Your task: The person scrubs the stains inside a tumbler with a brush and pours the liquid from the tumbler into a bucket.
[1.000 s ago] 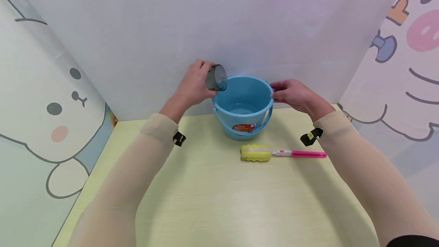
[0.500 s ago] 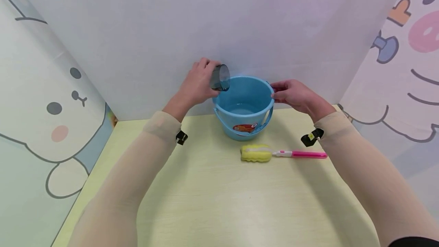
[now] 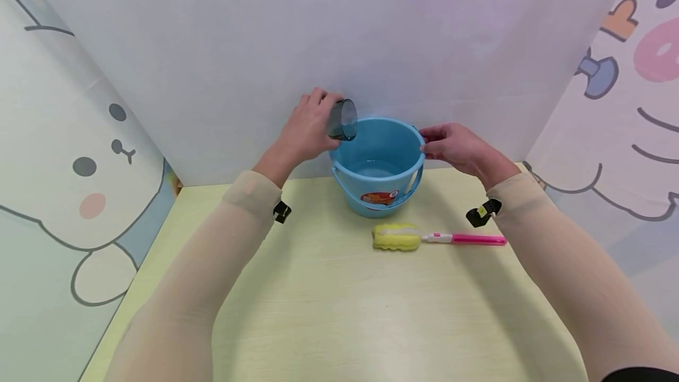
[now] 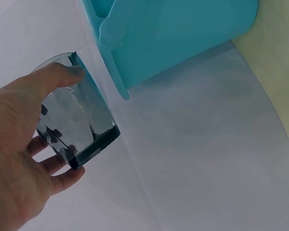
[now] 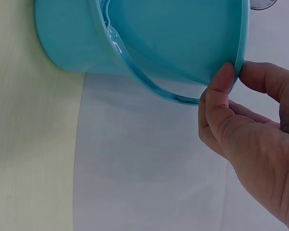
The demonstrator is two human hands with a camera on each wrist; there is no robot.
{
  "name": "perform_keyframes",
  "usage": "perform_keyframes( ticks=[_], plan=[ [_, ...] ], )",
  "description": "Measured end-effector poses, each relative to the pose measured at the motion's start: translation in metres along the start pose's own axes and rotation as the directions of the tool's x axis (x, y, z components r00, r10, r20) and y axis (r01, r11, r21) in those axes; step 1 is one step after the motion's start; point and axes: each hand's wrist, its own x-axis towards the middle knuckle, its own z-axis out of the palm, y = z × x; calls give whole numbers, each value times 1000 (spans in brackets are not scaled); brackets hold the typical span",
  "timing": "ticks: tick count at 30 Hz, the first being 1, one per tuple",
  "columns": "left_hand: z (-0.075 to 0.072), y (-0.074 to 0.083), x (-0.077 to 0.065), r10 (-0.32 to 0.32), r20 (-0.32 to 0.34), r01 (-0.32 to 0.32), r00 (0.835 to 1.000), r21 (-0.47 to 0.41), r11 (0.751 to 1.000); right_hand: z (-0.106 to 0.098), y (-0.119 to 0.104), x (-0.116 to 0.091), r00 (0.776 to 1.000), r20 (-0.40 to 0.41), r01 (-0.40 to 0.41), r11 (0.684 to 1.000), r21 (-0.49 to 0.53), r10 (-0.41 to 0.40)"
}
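My left hand (image 3: 309,125) grips a dark see-through drinking glass (image 3: 342,120), thumb on one side and fingers on the other. The glass lies tipped on its side, its mouth turned toward the blue bucket (image 3: 373,177) at the bucket's left rim. In the left wrist view the glass (image 4: 82,113) shows a thick dark base and stands slightly apart from the bucket (image 4: 178,38). Across from it, my right hand (image 3: 457,147) pinches the bucket's right rim between thumb and fingers, as the right wrist view also shows. The bucket stands upright, its handle hanging down in front.
A yellow sponge brush (image 3: 396,237) with a pink and white handle lies on the pale wooden table (image 3: 329,311) in front of the bucket. A white wall sheet (image 3: 239,63) rises right behind the bucket. Cartoon-printed panels (image 3: 95,205) flank the table.
My left hand has moved a little to the right with the glass, bringing its mouth closer over the bucket's rim. My right hand and the bucket have stayed nearly still.
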Motion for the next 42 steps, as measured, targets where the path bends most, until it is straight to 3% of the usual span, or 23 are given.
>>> perform_keyframes(
  ticks=[42],
  plan=[
    [-2, 7, 4, 49, 10, -50, 999, 88, 995, 2, -2, 2, 1000, 6, -6, 1000, -13, 6]
  ],
)
